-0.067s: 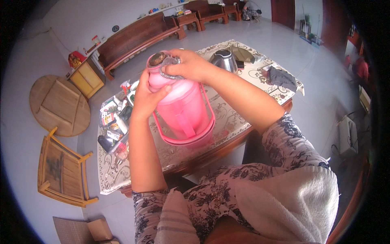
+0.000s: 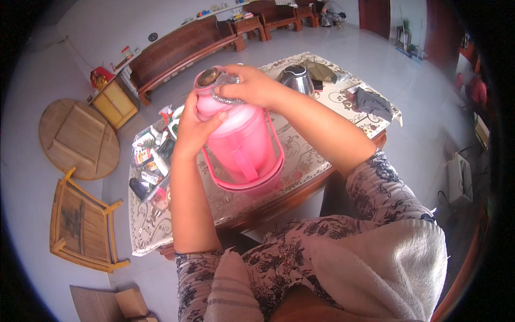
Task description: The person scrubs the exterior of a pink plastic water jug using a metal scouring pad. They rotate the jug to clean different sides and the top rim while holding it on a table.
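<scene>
A pink thermos flask (image 2: 233,145) stands on the table in front of me, with a side handle facing me and a pink carrying handle hanging low round its body. A brown round piece that looks like a cork stopper (image 2: 208,77) sits in its mouth. My left hand (image 2: 197,124) grips the left side of the flask's neck, thumb across the shoulder. Against the right side of the neck, my right hand (image 2: 249,86) presses a silvery metal scrubber (image 2: 227,92); its fingers reach behind the rim and are partly hidden.
A patterned cloth covers the table (image 2: 300,174). Bottles and small packages (image 2: 155,161) crowd its left side. Beyond the flask stand a steel kettle (image 2: 298,81) and a dark cloth (image 2: 373,103). A wooden bench (image 2: 182,51) lines the wall; a folded chair (image 2: 83,225) leans at left.
</scene>
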`<action>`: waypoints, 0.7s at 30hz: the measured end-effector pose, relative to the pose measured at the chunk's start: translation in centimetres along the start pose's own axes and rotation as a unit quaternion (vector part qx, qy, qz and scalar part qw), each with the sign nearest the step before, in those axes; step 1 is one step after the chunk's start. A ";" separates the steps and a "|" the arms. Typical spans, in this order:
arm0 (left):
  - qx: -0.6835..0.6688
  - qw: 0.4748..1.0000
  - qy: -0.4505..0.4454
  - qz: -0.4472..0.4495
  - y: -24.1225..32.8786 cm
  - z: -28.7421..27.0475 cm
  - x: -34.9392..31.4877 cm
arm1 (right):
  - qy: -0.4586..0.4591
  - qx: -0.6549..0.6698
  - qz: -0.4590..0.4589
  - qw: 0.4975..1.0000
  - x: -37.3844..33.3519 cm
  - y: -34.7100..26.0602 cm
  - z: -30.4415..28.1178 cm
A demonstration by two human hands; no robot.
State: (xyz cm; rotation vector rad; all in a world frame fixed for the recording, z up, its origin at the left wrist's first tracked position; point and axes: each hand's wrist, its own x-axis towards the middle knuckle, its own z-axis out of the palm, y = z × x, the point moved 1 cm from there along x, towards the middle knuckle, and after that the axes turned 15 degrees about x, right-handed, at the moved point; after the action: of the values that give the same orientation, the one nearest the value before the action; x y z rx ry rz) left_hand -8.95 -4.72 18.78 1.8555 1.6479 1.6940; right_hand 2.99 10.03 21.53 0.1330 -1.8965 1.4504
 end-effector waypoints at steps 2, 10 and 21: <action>-0.004 1.000 0.003 0.000 -0.3 -0.1 0.0 | -0.013 0.043 0.022 0.999 -0.2 -0.2 -0.1; 0.001 1.000 0.007 -0.005 0.0 -0.2 0.1 | -0.060 0.296 0.139 0.943 0.6 0.8 -1.7; -0.008 1.000 0.012 0.007 0.3 0.0 0.1 | -0.071 0.177 0.088 0.978 1.3 0.8 -1.0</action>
State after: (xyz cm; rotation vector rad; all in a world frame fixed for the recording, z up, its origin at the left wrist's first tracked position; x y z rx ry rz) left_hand -8.81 -4.74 19.05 1.8514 1.6276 1.7370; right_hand 2.13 11.67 21.79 0.2464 -1.7779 1.9385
